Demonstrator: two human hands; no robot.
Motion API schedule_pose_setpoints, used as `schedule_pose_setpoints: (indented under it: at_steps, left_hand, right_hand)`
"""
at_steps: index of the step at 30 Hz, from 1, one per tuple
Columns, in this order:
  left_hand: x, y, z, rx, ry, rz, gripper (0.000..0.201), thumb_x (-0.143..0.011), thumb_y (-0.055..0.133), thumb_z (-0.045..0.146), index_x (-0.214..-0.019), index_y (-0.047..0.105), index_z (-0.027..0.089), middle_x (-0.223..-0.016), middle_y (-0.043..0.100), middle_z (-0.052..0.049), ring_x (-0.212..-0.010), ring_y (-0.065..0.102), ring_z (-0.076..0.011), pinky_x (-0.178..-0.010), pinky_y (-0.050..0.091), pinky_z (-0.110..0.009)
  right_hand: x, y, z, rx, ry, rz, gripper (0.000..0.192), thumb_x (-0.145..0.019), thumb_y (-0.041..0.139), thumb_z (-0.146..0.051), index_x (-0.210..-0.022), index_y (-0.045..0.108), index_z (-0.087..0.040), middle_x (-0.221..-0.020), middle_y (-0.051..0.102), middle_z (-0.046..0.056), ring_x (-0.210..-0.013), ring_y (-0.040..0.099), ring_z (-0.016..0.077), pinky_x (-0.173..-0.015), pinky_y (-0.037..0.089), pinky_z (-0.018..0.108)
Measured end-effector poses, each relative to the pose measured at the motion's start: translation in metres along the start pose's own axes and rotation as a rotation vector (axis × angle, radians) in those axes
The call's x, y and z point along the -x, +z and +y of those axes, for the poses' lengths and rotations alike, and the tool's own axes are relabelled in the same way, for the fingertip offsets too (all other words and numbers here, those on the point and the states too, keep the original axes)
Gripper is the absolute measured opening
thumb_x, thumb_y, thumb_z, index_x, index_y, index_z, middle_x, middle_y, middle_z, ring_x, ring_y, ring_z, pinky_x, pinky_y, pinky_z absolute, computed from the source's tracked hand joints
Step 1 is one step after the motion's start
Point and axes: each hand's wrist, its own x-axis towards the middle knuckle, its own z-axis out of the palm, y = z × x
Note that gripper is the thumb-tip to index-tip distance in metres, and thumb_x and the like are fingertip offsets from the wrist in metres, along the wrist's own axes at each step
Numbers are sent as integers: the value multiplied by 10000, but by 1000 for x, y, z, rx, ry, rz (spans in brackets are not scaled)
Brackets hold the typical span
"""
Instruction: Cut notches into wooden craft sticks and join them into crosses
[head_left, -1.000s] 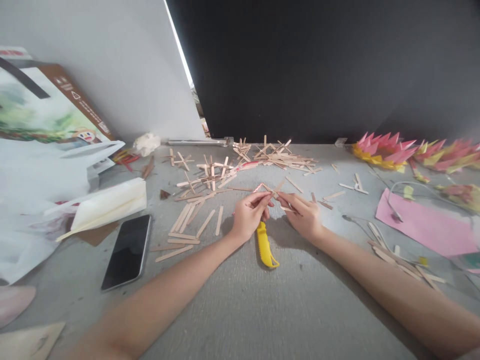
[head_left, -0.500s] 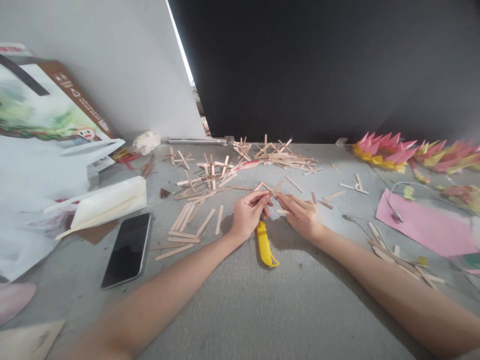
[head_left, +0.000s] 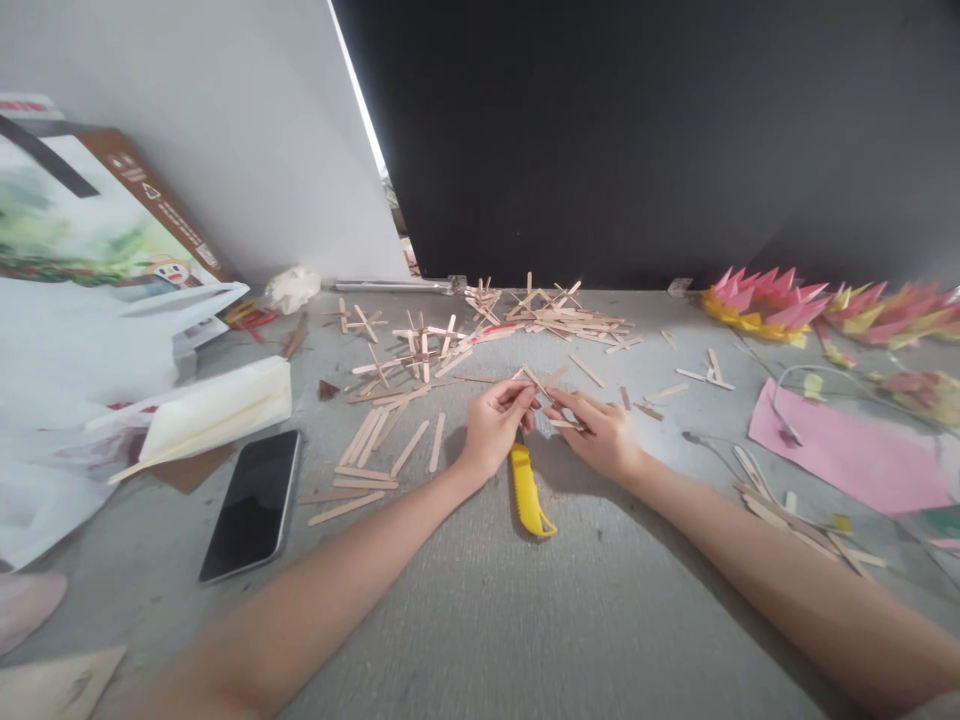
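Observation:
Near the middle of the table my left hand [head_left: 496, 428] is closed, its thumb and fingers pinching a small wooden craft stick [head_left: 535, 380] that slants up to the left. My right hand [head_left: 600, 432] meets it from the other side, fingertips closed at the stick's lower right end. A second craft stick [head_left: 564, 425] shows by the right fingers; whether it is held or lies on the table I cannot tell. Just below my left hand lies a yellow utility knife [head_left: 531, 492], its front end hidden under the hand.
Loose craft sticks [head_left: 367, 437] lie to the left, with crossed stick pieces [head_left: 424, 345] and a stick pile [head_left: 570, 318] behind. A phone [head_left: 251, 505] and white plastic bag [head_left: 67, 390] are at left. Pink paper [head_left: 840, 445], a cable [head_left: 731, 462] and paper crowns [head_left: 765, 305] occupy the right.
My right hand has shifted slightly down and left, its fingers more bent, uncovering more of the stick near them. The left hand keeps its pinch. The view has moved a little.

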Motion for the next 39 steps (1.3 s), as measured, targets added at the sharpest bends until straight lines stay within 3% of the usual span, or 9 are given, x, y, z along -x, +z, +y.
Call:
schedule_pose_setpoints:
  at_steps: [3, 6, 9, 12, 16, 20, 26, 31, 39]
  left_hand:
    - [-5, -3, -2, 51, -46, 30, 372, -839, 817, 498, -944, 715, 156, -706, 641, 7, -543, 552, -88, -531, 444, -218]
    - [-8, -5, -2, 95, -100, 5, 381, -830, 814, 514, -908, 684, 165, -651, 575, 32, -551, 526, -89, -539, 420, -211]
    - [-8, -6, -2, 110, -162, -82, 417, -823, 811, 549, -869, 636, 173, -647, 563, 34, -535, 517, -92, -524, 403, -216]
    - [-8, -8, -1, 69, -205, -183, 459, -816, 799, 595, -862, 608, 180, -632, 558, 38, -503, 490, -93, -502, 381, -221]
    - [-6, -10, 2, -70, -170, -265, 436, -836, 774, 573, -809, 596, 176, -631, 538, 36, -521, 475, -96, -516, 375, -223]
    - [-3, -9, 7, -157, -151, -312, 363, -874, 731, 502, -795, 603, 171, -626, 513, 32, -540, 455, -102, -534, 366, -225]
    - [-3, -9, 5, -167, -155, -299, 324, -865, 727, 464, -792, 601, 174, -637, 516, 24, -536, 461, -111, -528, 367, -236]
    - [-4, -9, 3, -183, -163, -271, 317, -853, 730, 458, -797, 590, 179, -624, 512, 30, -523, 455, -110, -521, 374, -240]
    - [-3, -8, 6, -176, -181, -283, 302, -832, 735, 434, -773, 574, 184, -596, 490, 35, -504, 433, -103, -502, 328, -227]
  right_hand:
    - [-3, -2, -1, -158, 262, 55, 247, -1004, 658, -422, -1112, 692, -203, -633, 536, -52, -507, 440, 105, -518, 374, 237]
    - [-7, -1, 4, -395, 478, 135, 336, -1035, 544, -526, -995, 650, -209, -609, 353, -72, -520, 323, 124, -517, 292, 257]
    - [-11, 2, 11, -637, 570, 165, 403, -1060, 415, -510, -896, 622, -206, -635, 295, -62, -542, 278, 135, -526, 264, 267]
    - [-15, 5, 12, -762, 617, 127, 321, -1008, 534, -487, -862, 605, -210, -638, 310, -61, -554, 284, 130, -532, 263, 261]
    - [-20, 4, 9, -912, 667, 24, 315, -972, 652, -524, -1043, 665, -218, -685, 379, -56, -550, 306, 117, -500, 264, 249]
    - [-19, 4, 11, -959, 701, -75, 477, -1002, 643, -532, -1355, 650, -210, -711, 453, -52, -514, 304, 93, -465, 233, 236]
    - [-18, 1, 7, -1280, 772, -259, 583, -937, 757, -422, -1452, 580, -212, -745, 511, -53, -533, 330, 75, -474, 255, 207]
    - [-24, -4, 8, -1348, 760, -246, 312, -952, 743, -454, -1104, 606, -217, -652, 623, -46, -420, 325, 72, -383, 236, 193]
    - [-21, -2, 14, -1369, 809, -263, 498, -903, 784, -516, -663, 497, -188, -521, 380, -65, -451, 261, 65, -441, 155, 226]
